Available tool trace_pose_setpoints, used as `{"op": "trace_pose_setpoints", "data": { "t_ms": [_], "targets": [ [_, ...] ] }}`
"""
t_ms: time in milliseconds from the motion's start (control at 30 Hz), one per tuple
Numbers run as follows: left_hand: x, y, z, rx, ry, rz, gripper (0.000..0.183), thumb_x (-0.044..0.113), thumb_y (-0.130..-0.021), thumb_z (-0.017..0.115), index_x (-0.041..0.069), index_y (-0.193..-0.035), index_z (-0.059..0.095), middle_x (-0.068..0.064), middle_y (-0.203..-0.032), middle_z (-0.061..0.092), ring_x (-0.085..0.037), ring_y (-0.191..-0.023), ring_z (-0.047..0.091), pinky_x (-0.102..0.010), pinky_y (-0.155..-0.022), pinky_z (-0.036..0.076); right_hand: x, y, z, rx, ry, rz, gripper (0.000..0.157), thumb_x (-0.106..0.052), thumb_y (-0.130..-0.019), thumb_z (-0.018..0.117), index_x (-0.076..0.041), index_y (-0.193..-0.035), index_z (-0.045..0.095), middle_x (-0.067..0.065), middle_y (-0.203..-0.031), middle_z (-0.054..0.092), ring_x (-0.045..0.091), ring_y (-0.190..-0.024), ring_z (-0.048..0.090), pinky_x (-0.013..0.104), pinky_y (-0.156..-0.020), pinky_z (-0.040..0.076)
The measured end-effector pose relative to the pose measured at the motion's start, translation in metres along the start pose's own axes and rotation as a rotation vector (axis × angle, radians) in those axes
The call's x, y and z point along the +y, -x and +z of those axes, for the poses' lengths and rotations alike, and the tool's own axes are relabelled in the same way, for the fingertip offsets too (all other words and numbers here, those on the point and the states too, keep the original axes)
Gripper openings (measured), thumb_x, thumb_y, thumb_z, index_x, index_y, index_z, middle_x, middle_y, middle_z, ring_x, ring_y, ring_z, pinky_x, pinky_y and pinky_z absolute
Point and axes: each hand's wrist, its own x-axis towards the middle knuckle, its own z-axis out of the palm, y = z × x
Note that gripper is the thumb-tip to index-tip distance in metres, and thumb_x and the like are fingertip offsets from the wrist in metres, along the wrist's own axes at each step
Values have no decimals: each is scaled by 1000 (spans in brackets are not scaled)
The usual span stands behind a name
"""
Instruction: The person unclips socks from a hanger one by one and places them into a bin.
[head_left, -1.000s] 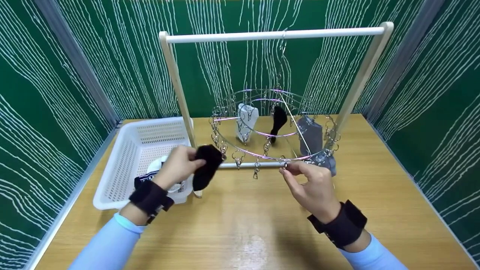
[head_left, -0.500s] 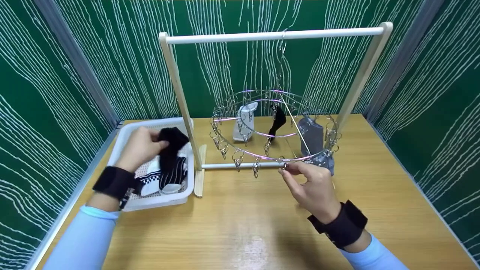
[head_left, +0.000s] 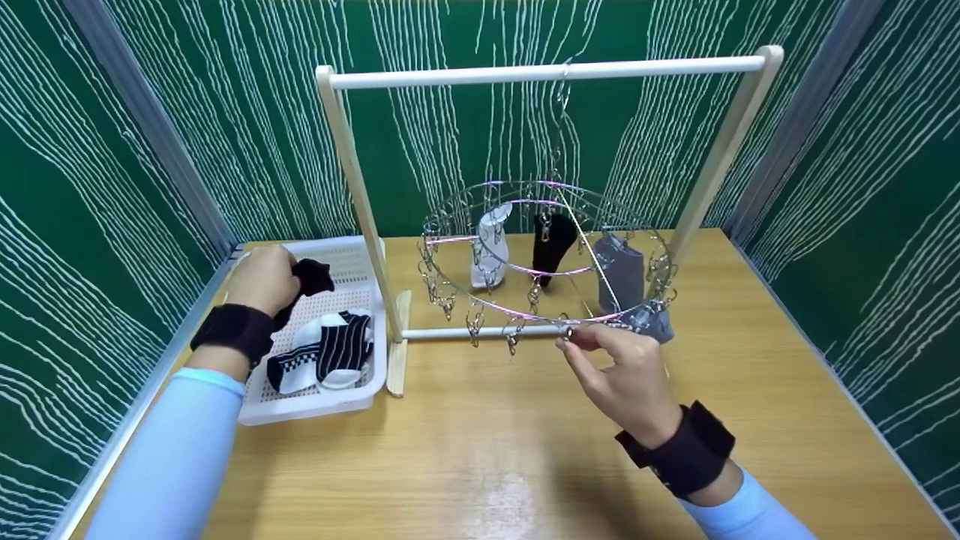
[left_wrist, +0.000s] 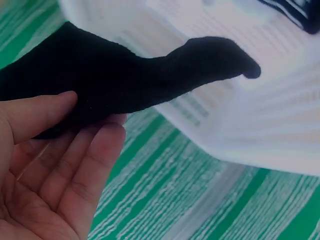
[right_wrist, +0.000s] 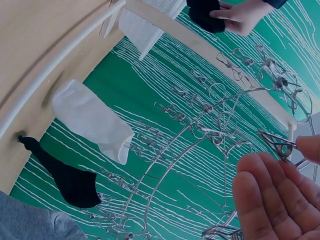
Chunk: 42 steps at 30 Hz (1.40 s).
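Observation:
Over the white basket [head_left: 379,375], my left hand [head_left: 262,281] pinches a black sock [left_wrist: 100,75] between thumb and fingers; the sock dangles toward the basket in the left wrist view. My right hand [head_left: 626,375] is at the front edge of a round metal clip hanger [head_left: 517,310], pinching one of its clips [right_wrist: 280,145]. From the hanger hang a white sock [head_left: 491,262], another black sock [head_left: 553,244] and grey socks [head_left: 621,277] at the right. Inside the basket lie a black-and-white striped sock [head_left: 343,349] and a white sock with black checks [head_left: 300,371].
A wooden stand with a white top bar [head_left: 465,76] carries the hanger on a hook. Its left foot [head_left: 398,345] stands beside the basket, and a lower bar [head_left: 480,332] runs behind the clips. Green walls [head_left: 442,150] enclose the wooden table [head_left: 480,450] on three sides.
My left hand has carried the black sock leftward from beside the hanger to over the basket. The right hand has stayed at its clip. The hanging white and black socks have swung slightly.

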Motion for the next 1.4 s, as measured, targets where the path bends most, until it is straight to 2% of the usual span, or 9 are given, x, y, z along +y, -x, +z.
{"op": "trace_pose_setpoints", "data": {
  "t_ms": [233, 633, 800, 967, 1067, 1133, 1267, 1300, 1400],
  "targets": [
    [7, -2, 27, -35, -106, 36, 7, -8, -87, 63, -9, -83, 68, -34, -95, 74, -50, -85, 72, -66, -76, 58, 1, 0, 0, -6, 10, -9, 19, 9, -78, 89, 0, -90, 78, 10, -86, 82, 21, -71, 77, 23, -71, 63],
    [32, -8, 70, -433, -219, 134, 12, -1, -94, 64, -6, -103, 70, -27, -106, 75, -39, -92, 71, -57, -94, 61, 0, -3, 0, -14, -5, -25, 21, 10, -77, 89, -2, -92, 79, 9, -87, 82, 20, -72, 78, 23, -72, 63],
    [32, -3, 78, -551, -246, 135, 13, -2, -93, 64, -4, -104, 70, -22, -103, 76, -32, -86, 67, -53, -93, 61, 0, -2, 1, -12, -11, -18, 21, 10, -78, 89, -2, -92, 79, 9, -86, 82, 19, -71, 77, 20, -72, 62],
    [30, -1, 87, -598, -259, 129, 12, -3, -93, 65, -3, -103, 71, -21, -102, 77, -30, -85, 67, -52, -91, 63, 0, -1, 2, -17, -13, -3, 19, 9, -79, 89, -2, -90, 79, 8, -85, 82, 18, -71, 77, 21, -71, 62],
    [8, -10, 113, -596, -250, 159, 12, -2, -93, 66, 1, -103, 72, -16, -100, 77, -28, -84, 68, -48, -87, 64, 0, -1, 2, -17, -13, -3, 18, 8, -80, 89, -2, -90, 78, 8, -84, 82, 18, -70, 77, 22, -68, 62],
    [4, -12, 118, -603, -248, 160, 12, -1, -93, 66, 3, -102, 72, -14, -98, 77, -28, -84, 68, -47, -88, 63, 0, -1, 2, -17, -12, -4, 17, 7, -80, 89, -2, -90, 79, 8, -84, 82, 18, -70, 77, 21, -66, 60],
    [7, -7, 105, -574, -161, 183, 15, -4, -91, 64, 7, -84, 72, -9, -85, 73, -25, -76, 62, -41, -77, 59, 0, -1, 1, -18, -16, -7, 17, 8, -80, 89, -1, -90, 79, 9, -84, 82, 19, -70, 77, 19, -64, 59],
    [23, 0, 86, -580, -147, 161, 19, -7, -89, 63, 7, -78, 70, -9, -80, 71, -26, -73, 60, -40, -73, 57, 0, -1, 1, -17, -15, -9, 17, 8, -80, 89, -1, -90, 79, 9, -84, 82, 19, -70, 77, 20, -65, 60],
    [26, 4, 72, -514, -59, 161, 18, -5, -88, 63, 6, -77, 73, -8, -80, 70, -25, -74, 59, -41, -73, 55, 1, -1, 1, -7, -7, -25, 16, 7, -80, 89, -2, -89, 78, 8, -83, 82, 18, -70, 77, 23, -67, 62]
  ]
}}
